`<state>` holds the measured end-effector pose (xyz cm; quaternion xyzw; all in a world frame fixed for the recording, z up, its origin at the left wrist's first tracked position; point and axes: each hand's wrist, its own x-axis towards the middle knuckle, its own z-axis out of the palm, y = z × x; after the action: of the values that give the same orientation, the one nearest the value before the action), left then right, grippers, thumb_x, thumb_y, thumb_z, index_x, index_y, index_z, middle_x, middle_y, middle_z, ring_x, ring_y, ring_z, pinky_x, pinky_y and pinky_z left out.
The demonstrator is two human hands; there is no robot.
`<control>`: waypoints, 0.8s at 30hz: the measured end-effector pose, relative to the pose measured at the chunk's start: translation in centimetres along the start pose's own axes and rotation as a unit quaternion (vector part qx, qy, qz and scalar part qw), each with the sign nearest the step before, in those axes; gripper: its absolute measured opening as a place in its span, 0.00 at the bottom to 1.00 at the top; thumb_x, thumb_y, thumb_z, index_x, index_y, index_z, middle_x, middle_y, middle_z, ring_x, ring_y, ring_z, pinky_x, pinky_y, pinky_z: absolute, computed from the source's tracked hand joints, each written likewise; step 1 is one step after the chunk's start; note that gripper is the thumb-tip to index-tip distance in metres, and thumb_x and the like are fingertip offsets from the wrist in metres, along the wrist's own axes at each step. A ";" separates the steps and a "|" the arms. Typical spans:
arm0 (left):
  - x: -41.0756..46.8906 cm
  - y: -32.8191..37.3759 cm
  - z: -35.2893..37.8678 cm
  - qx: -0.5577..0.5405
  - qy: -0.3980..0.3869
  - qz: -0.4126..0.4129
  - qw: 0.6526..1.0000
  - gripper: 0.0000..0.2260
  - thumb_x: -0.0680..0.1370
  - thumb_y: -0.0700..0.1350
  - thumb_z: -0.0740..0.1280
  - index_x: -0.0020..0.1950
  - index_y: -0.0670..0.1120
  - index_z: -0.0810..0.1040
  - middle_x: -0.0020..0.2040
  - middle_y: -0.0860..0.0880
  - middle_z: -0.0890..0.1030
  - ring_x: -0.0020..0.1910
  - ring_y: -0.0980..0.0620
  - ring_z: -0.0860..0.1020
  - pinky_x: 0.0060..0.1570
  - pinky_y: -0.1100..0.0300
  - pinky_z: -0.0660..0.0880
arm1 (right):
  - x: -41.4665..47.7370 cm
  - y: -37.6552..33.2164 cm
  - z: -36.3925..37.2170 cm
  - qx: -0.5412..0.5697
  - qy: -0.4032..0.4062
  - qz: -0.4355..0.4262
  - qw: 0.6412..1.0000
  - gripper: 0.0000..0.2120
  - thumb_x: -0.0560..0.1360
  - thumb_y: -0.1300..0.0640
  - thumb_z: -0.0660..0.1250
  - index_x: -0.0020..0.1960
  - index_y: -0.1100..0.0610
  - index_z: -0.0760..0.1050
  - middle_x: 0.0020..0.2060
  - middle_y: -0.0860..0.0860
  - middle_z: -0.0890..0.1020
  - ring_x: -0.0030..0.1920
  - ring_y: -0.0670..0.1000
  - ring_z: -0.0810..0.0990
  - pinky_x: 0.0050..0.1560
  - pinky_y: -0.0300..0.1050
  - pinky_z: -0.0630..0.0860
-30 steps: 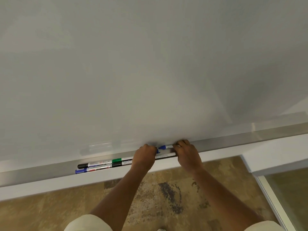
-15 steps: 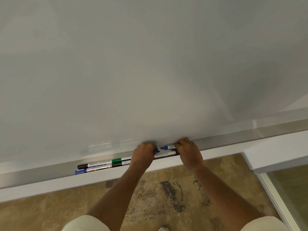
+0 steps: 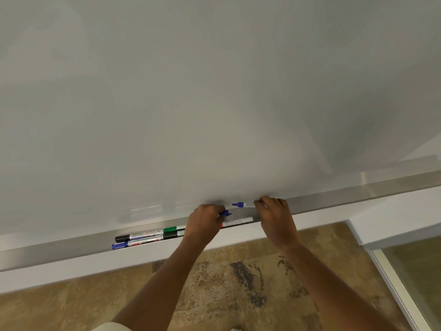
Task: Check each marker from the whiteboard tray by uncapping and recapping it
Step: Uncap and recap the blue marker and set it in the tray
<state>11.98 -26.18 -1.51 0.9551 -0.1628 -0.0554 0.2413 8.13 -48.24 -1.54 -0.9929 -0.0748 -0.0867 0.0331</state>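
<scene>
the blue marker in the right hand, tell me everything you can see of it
The blue marker is uncapped: its blue nib end points left, with a white printed barrel behind it that looks like plastic. It lies roughly level, just above the tray and close to the whiteboard. The right hand pinches its barrel, hiding the rear end. Its blue cap is off, held in the left hand, a little lower and left of the nib, not touching it.

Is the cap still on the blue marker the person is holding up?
No. The blue marker in the right hand shows its bare tip, and the left hand holds the blue cap apart from it.
</scene>
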 end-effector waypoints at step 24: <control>-8.7 3.5 -24.3 -0.302 0.225 0.094 0.922 0.07 0.73 0.40 0.78 0.50 0.46 0.88 0.46 0.55 0.87 0.45 0.56 0.86 0.47 0.72 0.78 | 0.7 -8.8 -24.0 0.101 0.239 -0.080 0.963 0.20 0.73 0.71 0.71 0.63 0.58 0.79 0.55 0.55 0.82 0.57 0.58 0.80 0.58 0.56 0.77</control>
<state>7.27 -15.39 21.69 0.8047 -0.1686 0.1369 0.5525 3.46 -41.30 22.61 -0.9256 -0.1525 -0.3154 0.1431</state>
